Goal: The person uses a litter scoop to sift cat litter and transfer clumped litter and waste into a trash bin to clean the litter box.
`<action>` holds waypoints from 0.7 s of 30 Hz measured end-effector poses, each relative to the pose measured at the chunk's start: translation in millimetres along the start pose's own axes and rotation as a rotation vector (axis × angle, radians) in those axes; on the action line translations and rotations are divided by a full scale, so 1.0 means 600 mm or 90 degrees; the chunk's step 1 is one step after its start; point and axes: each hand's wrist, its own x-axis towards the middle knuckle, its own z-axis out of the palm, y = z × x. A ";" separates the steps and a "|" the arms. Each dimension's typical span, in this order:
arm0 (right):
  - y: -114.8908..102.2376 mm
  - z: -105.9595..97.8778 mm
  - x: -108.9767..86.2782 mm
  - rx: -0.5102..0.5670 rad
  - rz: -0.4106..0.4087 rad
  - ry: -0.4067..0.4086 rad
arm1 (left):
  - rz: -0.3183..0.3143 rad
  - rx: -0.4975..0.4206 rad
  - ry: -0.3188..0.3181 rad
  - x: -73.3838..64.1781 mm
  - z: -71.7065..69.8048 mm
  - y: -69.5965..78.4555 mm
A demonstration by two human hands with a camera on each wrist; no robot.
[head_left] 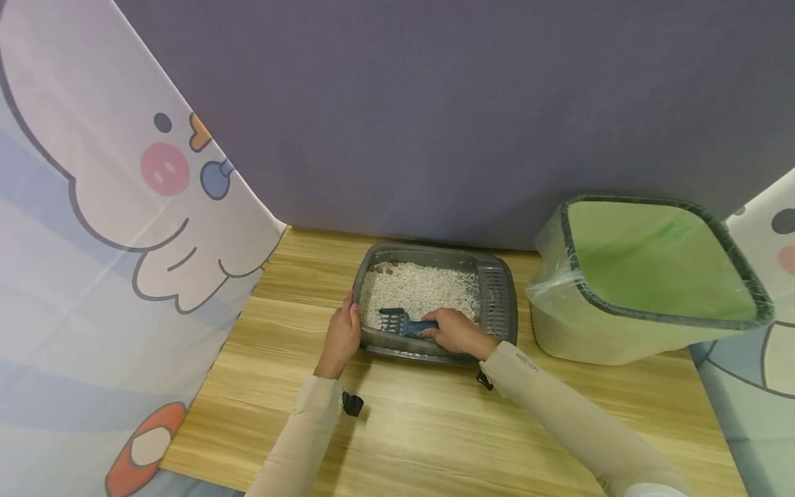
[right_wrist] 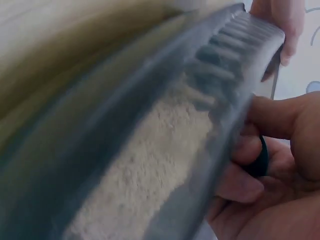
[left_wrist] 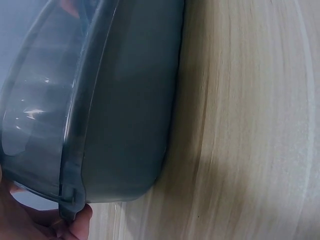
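A grey litter box (head_left: 497, 297) stands on the wooden table, holding pale litter (head_left: 431, 286). Several brown clumps (head_left: 388, 268) lie at its back left corner. My left hand (head_left: 343, 335) grips the box's left rim; in the left wrist view, fingers (left_wrist: 79, 226) hold the lip at its corner. With my right hand (head_left: 458, 333) I hold a dark blue litter scoop (head_left: 395, 322) by its handle. Its slotted head is over the litter near the front wall, pointing left. In the right wrist view, fingers curl round the handle (right_wrist: 259, 159), and the box wall partly hides the scoop.
To the right of the box stands a tall pale-green bin (head_left: 577, 338) with a dark rim and a clear plastic liner. A grey backdrop (head_left: 404, 124) rises behind the table (head_left: 435, 428). Cartoon-printed cloth (head_left: 93, 290) hangs at the left side.
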 end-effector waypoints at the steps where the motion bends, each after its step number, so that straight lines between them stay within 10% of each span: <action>1: 0.001 0.004 0.002 -0.005 -0.007 -0.002 | 0.001 -0.001 0.001 0.000 0.000 0.000; 21: 0.056 0.011 -0.020 0.117 -0.045 0.111 | -0.013 -0.005 -0.012 0.000 0.001 -0.001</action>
